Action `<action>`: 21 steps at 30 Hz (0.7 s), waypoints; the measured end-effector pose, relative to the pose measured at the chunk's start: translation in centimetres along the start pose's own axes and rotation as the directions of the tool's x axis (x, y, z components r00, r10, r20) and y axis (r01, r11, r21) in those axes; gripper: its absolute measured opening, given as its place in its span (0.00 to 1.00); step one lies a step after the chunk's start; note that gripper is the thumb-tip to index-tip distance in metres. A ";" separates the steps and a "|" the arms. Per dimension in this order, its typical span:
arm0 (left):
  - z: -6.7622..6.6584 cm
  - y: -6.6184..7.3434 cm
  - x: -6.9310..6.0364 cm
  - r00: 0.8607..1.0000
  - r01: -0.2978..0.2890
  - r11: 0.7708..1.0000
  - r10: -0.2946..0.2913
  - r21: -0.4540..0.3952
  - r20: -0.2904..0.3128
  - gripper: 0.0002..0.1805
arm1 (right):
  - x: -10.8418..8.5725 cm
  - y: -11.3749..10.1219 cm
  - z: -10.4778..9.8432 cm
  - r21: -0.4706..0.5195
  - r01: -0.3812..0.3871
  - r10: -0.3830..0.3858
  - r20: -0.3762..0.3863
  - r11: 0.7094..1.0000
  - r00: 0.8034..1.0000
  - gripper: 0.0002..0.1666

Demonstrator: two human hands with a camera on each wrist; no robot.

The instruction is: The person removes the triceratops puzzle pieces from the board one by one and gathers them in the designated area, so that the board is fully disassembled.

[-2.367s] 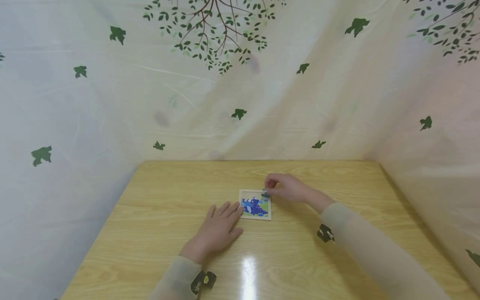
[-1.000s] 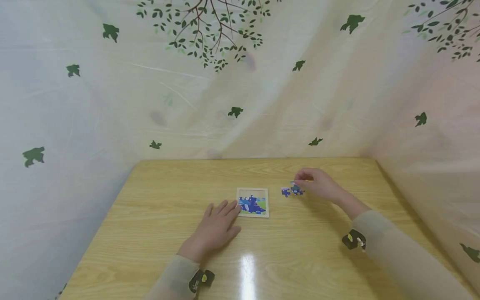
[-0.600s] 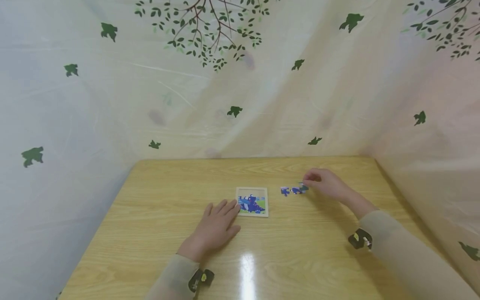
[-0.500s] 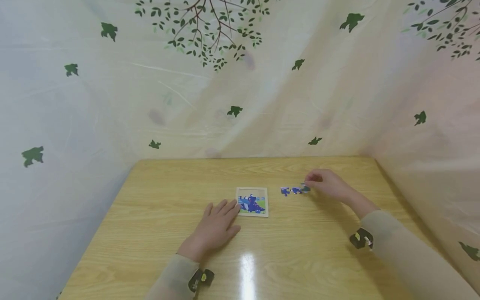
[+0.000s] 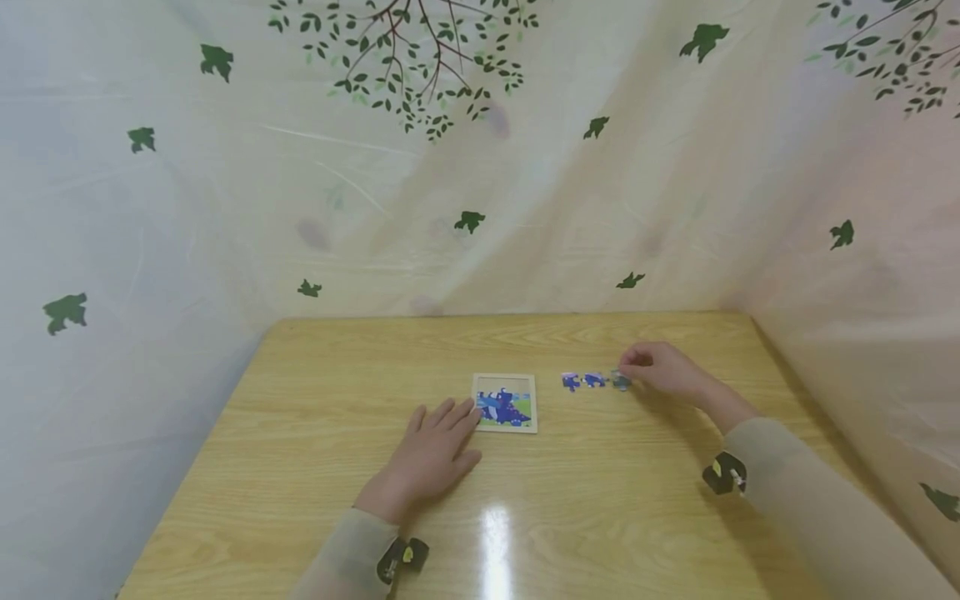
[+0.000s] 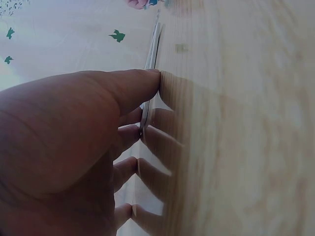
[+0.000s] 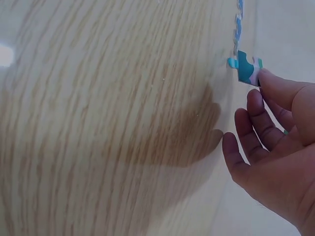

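My right hand (image 5: pixel 663 369) pinches a teal, white and green jigsaw piece (image 7: pixel 245 68) between thumb and fingertips, tilted at the table in the right wrist view. Just left of it on the table lie two purple-blue jigsaw pieces (image 5: pixel 593 380), in a row. A square puzzle frame (image 5: pixel 536 407), pale-rimmed, shows a blue dinosaur picture, with a bare strip along its top. My left hand (image 5: pixel 423 462) lies palm down, fingers spread, its fingertips touching the frame's left edge. From the side, the left wrist view shows the thin frame (image 6: pixel 154 44) beyond the thumb.
The wooden table (image 5: pixel 337 367) has rounded far corners. Behind and at both sides hangs a pale curtain (image 5: pixel 360 208) printed with leaves and birds. A bright reflection lies on the tabletop near the front middle.
My right hand has moved right from the frame's upper right corner, carrying the jigsaw piece past the two loose pieces to the row's right end. My left hand has stayed at the frame.
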State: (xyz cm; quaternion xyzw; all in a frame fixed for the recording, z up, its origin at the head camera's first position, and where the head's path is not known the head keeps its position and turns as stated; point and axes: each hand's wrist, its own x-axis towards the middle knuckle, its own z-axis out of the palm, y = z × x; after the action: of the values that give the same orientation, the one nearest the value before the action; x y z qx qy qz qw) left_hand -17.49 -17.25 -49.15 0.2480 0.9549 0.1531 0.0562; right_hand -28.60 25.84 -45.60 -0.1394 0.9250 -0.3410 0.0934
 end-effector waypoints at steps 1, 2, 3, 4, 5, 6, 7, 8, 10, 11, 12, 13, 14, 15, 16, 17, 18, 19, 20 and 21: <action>0.0 0.0 0.0 1.000 0.000 1.000 0.000 -0.002 0.000 0.36 | 0.1 0.1 0.0 0.001 0.000 0.000 -0.002 1.000 1.000 0.09; 0.0 0.0 0.0 1.000 0.000 1.000 0.000 -0.002 0.000 0.36 | 0.1 0.2 0.1 0.003 -0.002 0.002 -0.006 1.000 1.000 0.09; 0.0 0.0 0.0 1.000 -0.002 1.000 0.002 -0.002 -0.001 0.36 | 0.2 0.3 0.1 0.001 -0.001 0.001 -0.012 1.000 1.000 0.09; 0.0 0.0 0.0 1.000 -0.001 1.000 0.001 -0.002 0.000 0.37 | 0.3 0.3 0.2 0.002 -0.002 0.002 -0.016 1.000 1.000 0.09; 0.0 0.0 0.0 1.000 -0.001 1.000 0.001 -0.003 0.001 0.37 | 0.4 0.4 0.3 -0.001 0.000 0.000 -0.021 1.000 1.000 0.09; 0.0 0.0 0.0 1.000 0.001 1.000 -0.001 -0.002 0.001 0.37 | 0.5 0.5 0.3 -0.005 0.000 -0.001 -0.027 1.000 1.000 0.09; 0.0 0.0 0.0 1.000 0.001 1.000 -0.001 -0.003 0.000 0.37 | 0.5 0.6 0.4 -0.008 0.002 -0.003 -0.031 1.000 1.000 0.09; 0.0 0.0 0.0 1.000 0.003 1.000 -0.003 -0.002 0.001 0.37 | 0.6 0.6 0.5 -0.014 0.002 -0.003 -0.037 1.000 0.999 0.09; 0.1 -0.1 0.0 1.000 0.007 1.000 -0.007 -0.003 0.003 0.37 | 0.8 0.6 0.6 -0.024 -0.002 0.002 -0.037 1.000 0.999 0.08; 0.1 -0.1 0.1 1.000 0.008 1.000 -0.008 -0.003 0.003 0.37 | 0.8 0.7 0.7 -0.031 -0.004 0.003 -0.038 1.000 0.999 0.08; 0.1 -0.1 0.1 1.000 0.008 1.000 -0.008 -0.003 0.004 0.37 | 0.8 0.6 0.7 -0.036 -0.007 0.005 -0.038 0.999 0.999 0.08; 0.1 -0.1 0.1 1.000 0.008 1.000 -0.008 -0.003 0.003 0.37 | 0.8 0.5 0.7 -0.039 -0.010 0.008 -0.037 0.999 0.999 0.08; 0.1 -0.1 0.1 1.000 0.009 1.000 -0.009 -0.002 0.006 0.38 | 0.8 0.5 0.8 -0.043 -0.013 0.012 -0.037 0.999 0.999 0.08; 0.1 -0.1 0.1 1.000 0.007 1.000 -0.007 -0.002 0.003 0.37 | 0.8 0.4 0.8 -0.048 -0.015 0.013 -0.037 0.999 0.999 0.08; 0.1 -0.1 0.1 1.000 0.007 1.000 -0.007 -0.001 0.005 0.38 | 0.8 0.4 0.8 -0.056 -0.012 0.010 -0.040 0.998 0.999 0.08; 0.1 -0.1 0.1 1.000 0.007 1.000 -0.007 0.000 0.005 0.37 | 0.8 0.4 0.8 -0.065 -0.010 0.007 -0.046 0.998 0.999 0.07; 0.1 -0.1 0.1 1.000 0.006 1.000 -0.006 0.002 0.006 0.38 | 0.8 0.4 0.9 -0.075 -0.007 0.004 -0.051 0.997 0.999 0.07; 0.1 -0.1 0.1 1.000 0.005 1.000 -0.005 0.001 0.004 0.37 | 0.9 0.4 0.9 -0.080 -0.005 0.001 -0.056 0.997 0.998 0.07; 0.1 -0.1 0.1 1.000 0.004 1.000 -0.004 0.001 0.005 0.37 | 1.0 0.5 1.0 -0.090 -0.002 -0.003 -0.059 0.996 0.998 0.07; 0.1 -0.2 0.1 1.000 0.003 1.000 -0.003 -0.001 0.003 0.37 | 1.0 0.5 1.1 -0.097 0.001 -0.008 -0.064 0.995 0.998 0.07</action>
State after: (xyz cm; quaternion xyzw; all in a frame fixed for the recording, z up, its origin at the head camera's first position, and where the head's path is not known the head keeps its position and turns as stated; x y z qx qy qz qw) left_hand -17.63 -17.31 -49.33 0.2469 0.9551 0.1532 0.0580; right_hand -29.38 25.24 -46.81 -0.1348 0.9426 -0.3003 0.0558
